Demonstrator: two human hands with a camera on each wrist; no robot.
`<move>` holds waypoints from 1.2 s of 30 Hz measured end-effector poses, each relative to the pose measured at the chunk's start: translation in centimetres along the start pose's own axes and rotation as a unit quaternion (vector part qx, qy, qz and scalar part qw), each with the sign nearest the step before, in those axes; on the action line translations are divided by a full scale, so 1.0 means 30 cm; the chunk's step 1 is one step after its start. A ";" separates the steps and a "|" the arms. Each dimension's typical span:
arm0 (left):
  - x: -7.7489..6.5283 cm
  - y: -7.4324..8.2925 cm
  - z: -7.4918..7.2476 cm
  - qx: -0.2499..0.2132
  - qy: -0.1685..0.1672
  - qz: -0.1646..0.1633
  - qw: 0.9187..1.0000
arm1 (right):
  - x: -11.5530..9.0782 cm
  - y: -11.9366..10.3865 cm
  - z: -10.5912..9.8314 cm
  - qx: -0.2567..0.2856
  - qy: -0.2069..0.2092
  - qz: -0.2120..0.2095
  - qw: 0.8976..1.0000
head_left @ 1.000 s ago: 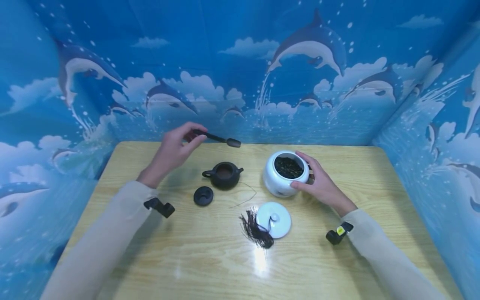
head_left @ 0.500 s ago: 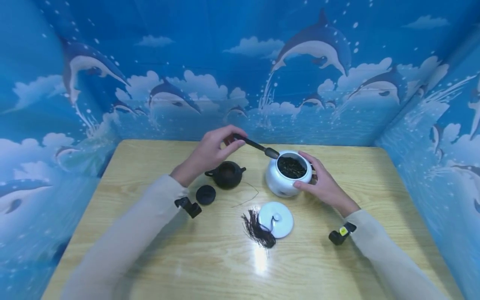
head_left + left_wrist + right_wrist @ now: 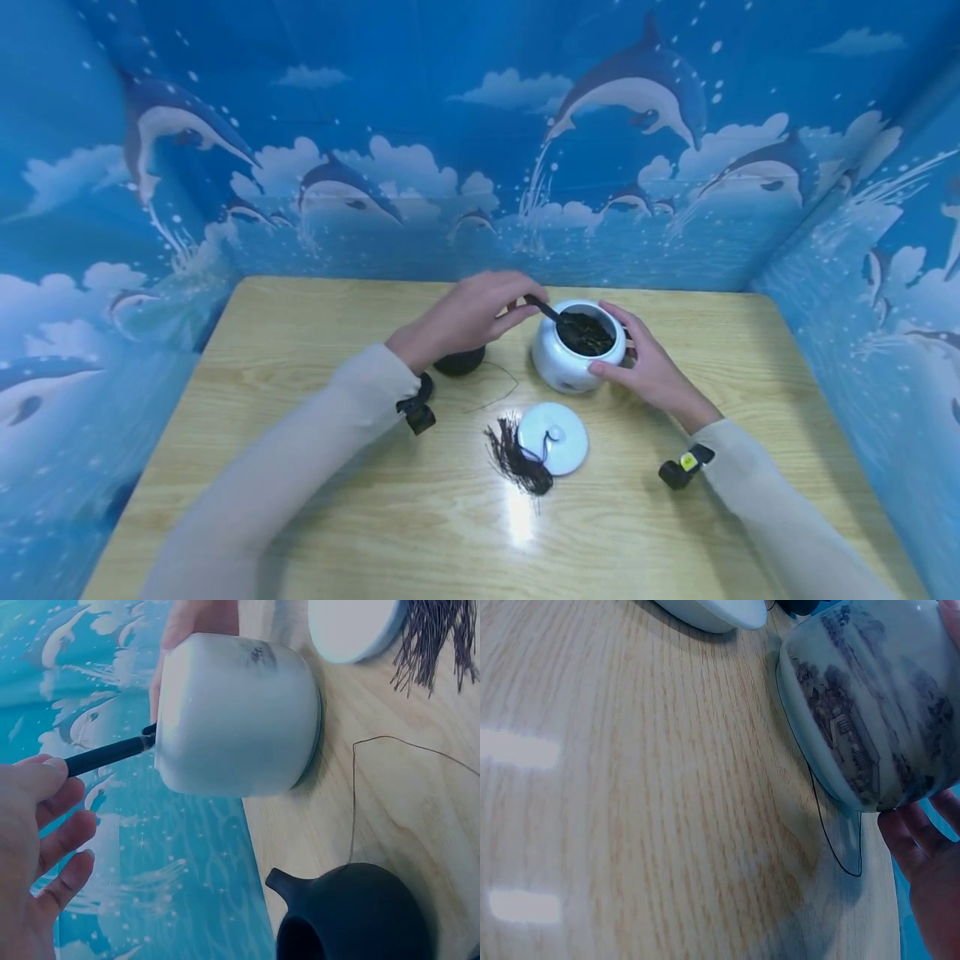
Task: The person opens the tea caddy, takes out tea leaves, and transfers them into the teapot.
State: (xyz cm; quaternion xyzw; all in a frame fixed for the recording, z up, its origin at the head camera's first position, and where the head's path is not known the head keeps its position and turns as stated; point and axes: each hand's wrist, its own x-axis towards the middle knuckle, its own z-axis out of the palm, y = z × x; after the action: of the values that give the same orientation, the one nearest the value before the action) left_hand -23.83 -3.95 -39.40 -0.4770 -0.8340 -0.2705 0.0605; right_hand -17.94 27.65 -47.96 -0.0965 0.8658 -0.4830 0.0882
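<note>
No words, brands or numbers are readable. Dark markings (image 3: 844, 724) on the white jar (image 3: 555, 360) form a picture; a yellow patch (image 3: 687, 461) on the right wrist camera (image 3: 673, 476) is too small to make out.

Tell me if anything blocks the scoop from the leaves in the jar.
Nothing visible does: the left hand holds the scoop into the open jar, towards the leaves, and the lid lies off it.

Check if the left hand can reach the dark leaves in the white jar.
Likely yes: the white jar is open, its lid lies on the table, and the scoop in the left hand reaches the mouth.
</note>
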 end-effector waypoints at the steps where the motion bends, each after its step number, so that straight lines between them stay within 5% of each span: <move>1: 0.009 0.004 0.004 0.017 -0.009 0.007 1.000 | 0.000 0.000 -0.001 0.001 0.000 -0.001 1.000; 6: 0.039 0.021 0.022 0.091 -0.051 0.037 0.994 | 0.002 0.000 -0.003 0.001 -0.001 -0.005 1.000; 11: 0.048 0.037 0.039 0.100 -0.069 0.045 0.992 | 0.003 0.003 -0.005 0.002 -0.001 -0.008 1.000; 19: 0.055 0.048 0.086 0.002 -0.109 -0.012 0.994 | 0.002 0.007 -0.008 0.010 -0.001 -0.014 1.000; 25: 0.044 0.043 0.139 -0.067 -0.075 -0.066 0.993 | 0.001 0.008 -0.006 0.010 0.003 -0.017 1.000; 36: 0.000 0.011 0.170 -0.212 -0.003 -0.191 0.958 | 0.004 0.005 0.001 0.006 0.002 -0.014 1.000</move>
State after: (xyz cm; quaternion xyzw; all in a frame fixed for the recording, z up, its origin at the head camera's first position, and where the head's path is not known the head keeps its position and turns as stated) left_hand -22.75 -1.24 -43.58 -0.3117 -0.8332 -0.4462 -0.0975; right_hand -18.06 27.67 -48.12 -0.1068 0.8615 -0.4898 0.0804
